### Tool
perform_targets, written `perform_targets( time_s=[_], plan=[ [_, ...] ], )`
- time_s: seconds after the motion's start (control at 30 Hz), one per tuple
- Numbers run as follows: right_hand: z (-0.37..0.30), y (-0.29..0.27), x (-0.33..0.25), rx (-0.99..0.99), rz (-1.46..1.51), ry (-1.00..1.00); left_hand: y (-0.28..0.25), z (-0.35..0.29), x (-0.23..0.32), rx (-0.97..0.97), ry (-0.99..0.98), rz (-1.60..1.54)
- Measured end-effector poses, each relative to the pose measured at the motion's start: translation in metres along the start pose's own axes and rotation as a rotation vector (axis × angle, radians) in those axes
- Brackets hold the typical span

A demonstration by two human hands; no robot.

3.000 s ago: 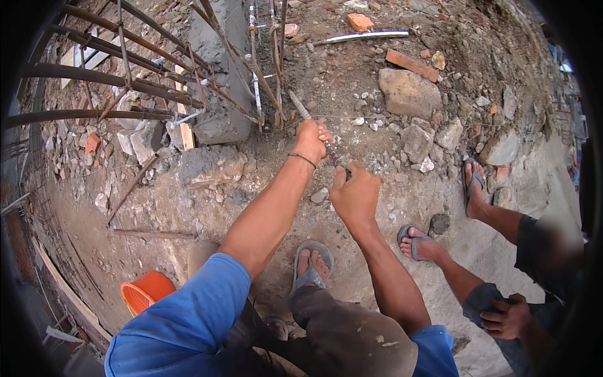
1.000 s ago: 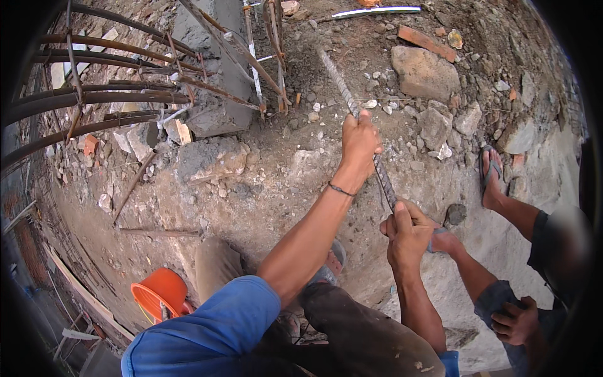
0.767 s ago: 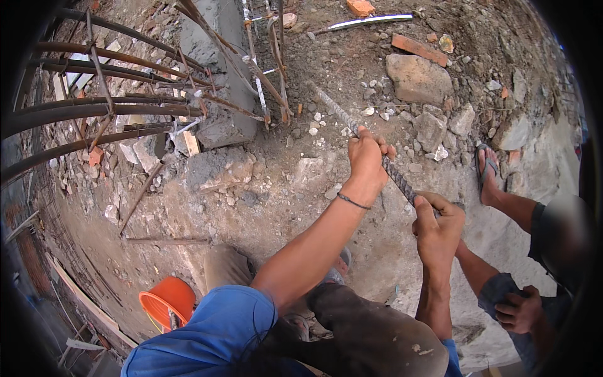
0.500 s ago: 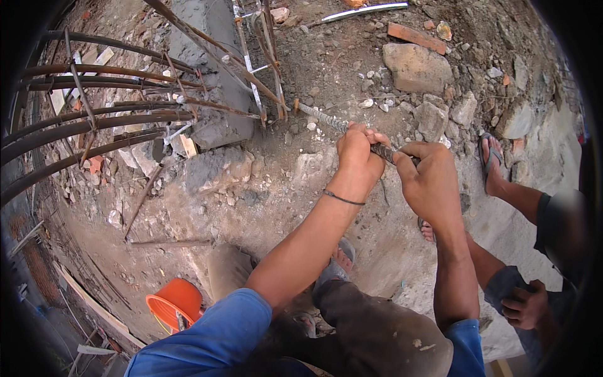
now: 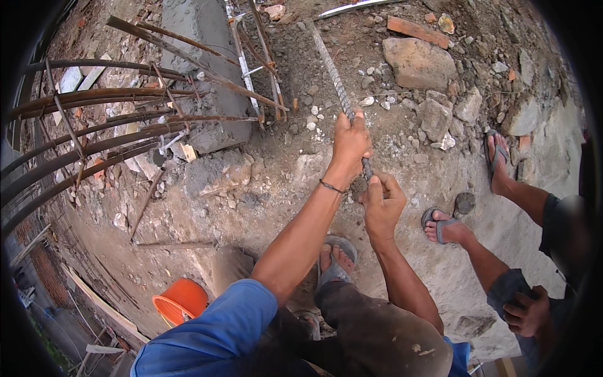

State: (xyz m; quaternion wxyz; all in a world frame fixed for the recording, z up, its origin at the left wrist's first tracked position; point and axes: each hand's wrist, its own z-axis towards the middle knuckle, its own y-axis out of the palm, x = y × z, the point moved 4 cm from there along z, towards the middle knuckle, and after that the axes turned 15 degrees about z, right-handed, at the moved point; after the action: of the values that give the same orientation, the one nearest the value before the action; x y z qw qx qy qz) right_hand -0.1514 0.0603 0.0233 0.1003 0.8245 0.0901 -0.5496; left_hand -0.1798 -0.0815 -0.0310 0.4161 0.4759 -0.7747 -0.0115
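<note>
A ribbed steel bar (image 5: 333, 71), grey and dusted pale, slants from my two hands up and away to the left, held clear above the dirt. My left hand (image 5: 350, 143) is closed around it partway along. Nearer to me, my right hand (image 5: 383, 204) grips the bar's close end with thumb and fingers. The near tip is mostly covered by those fingers. Left of the bar's far part stands a cage of rusty rods (image 5: 270, 94) beside a grey concrete beam (image 5: 207, 88).
Curved rusty bars (image 5: 94, 131) reach in from the left. An orange bucket (image 5: 182, 298) sits at lower left. A large stone (image 5: 419, 63) and a brick (image 5: 418, 31) lie at upper right. Another person's sandalled foot (image 5: 447, 227) is close on my right.
The bar has swung steeper, its far end now pointing away from me. My right hand has come down and left, toward me; my left hand has shifted slightly.
</note>
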Motion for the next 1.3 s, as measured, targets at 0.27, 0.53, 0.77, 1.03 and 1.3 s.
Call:
perform_targets(
  time_s=[0.27, 0.53, 0.77, 1.03, 1.3],
  plan=[
    [0.012, 0.029, -0.178, -0.385, -0.758, -0.264, 0.043, -0.054, 0.012, 0.089, -0.189, -0.823],
    [0.058, 0.062, -0.168, -0.362, -0.783, -0.365, 0.024, -0.014, 0.026, 0.164, -0.187, -0.864],
    [-0.051, -0.036, 0.02, -0.006, -0.168, 0.067, -0.023, -0.054, -0.06, 0.133, -0.246, 0.118],
    [-0.001, 0.016, -0.117, -0.371, -0.716, -0.299, 0.009, -0.044, -0.017, 0.022, -0.22, -0.693],
    [0.021, 0.028, -0.08, -0.158, -0.456, -0.183, -0.021, -0.009, -0.007, 0.199, -0.186, -0.321]
  ],
)
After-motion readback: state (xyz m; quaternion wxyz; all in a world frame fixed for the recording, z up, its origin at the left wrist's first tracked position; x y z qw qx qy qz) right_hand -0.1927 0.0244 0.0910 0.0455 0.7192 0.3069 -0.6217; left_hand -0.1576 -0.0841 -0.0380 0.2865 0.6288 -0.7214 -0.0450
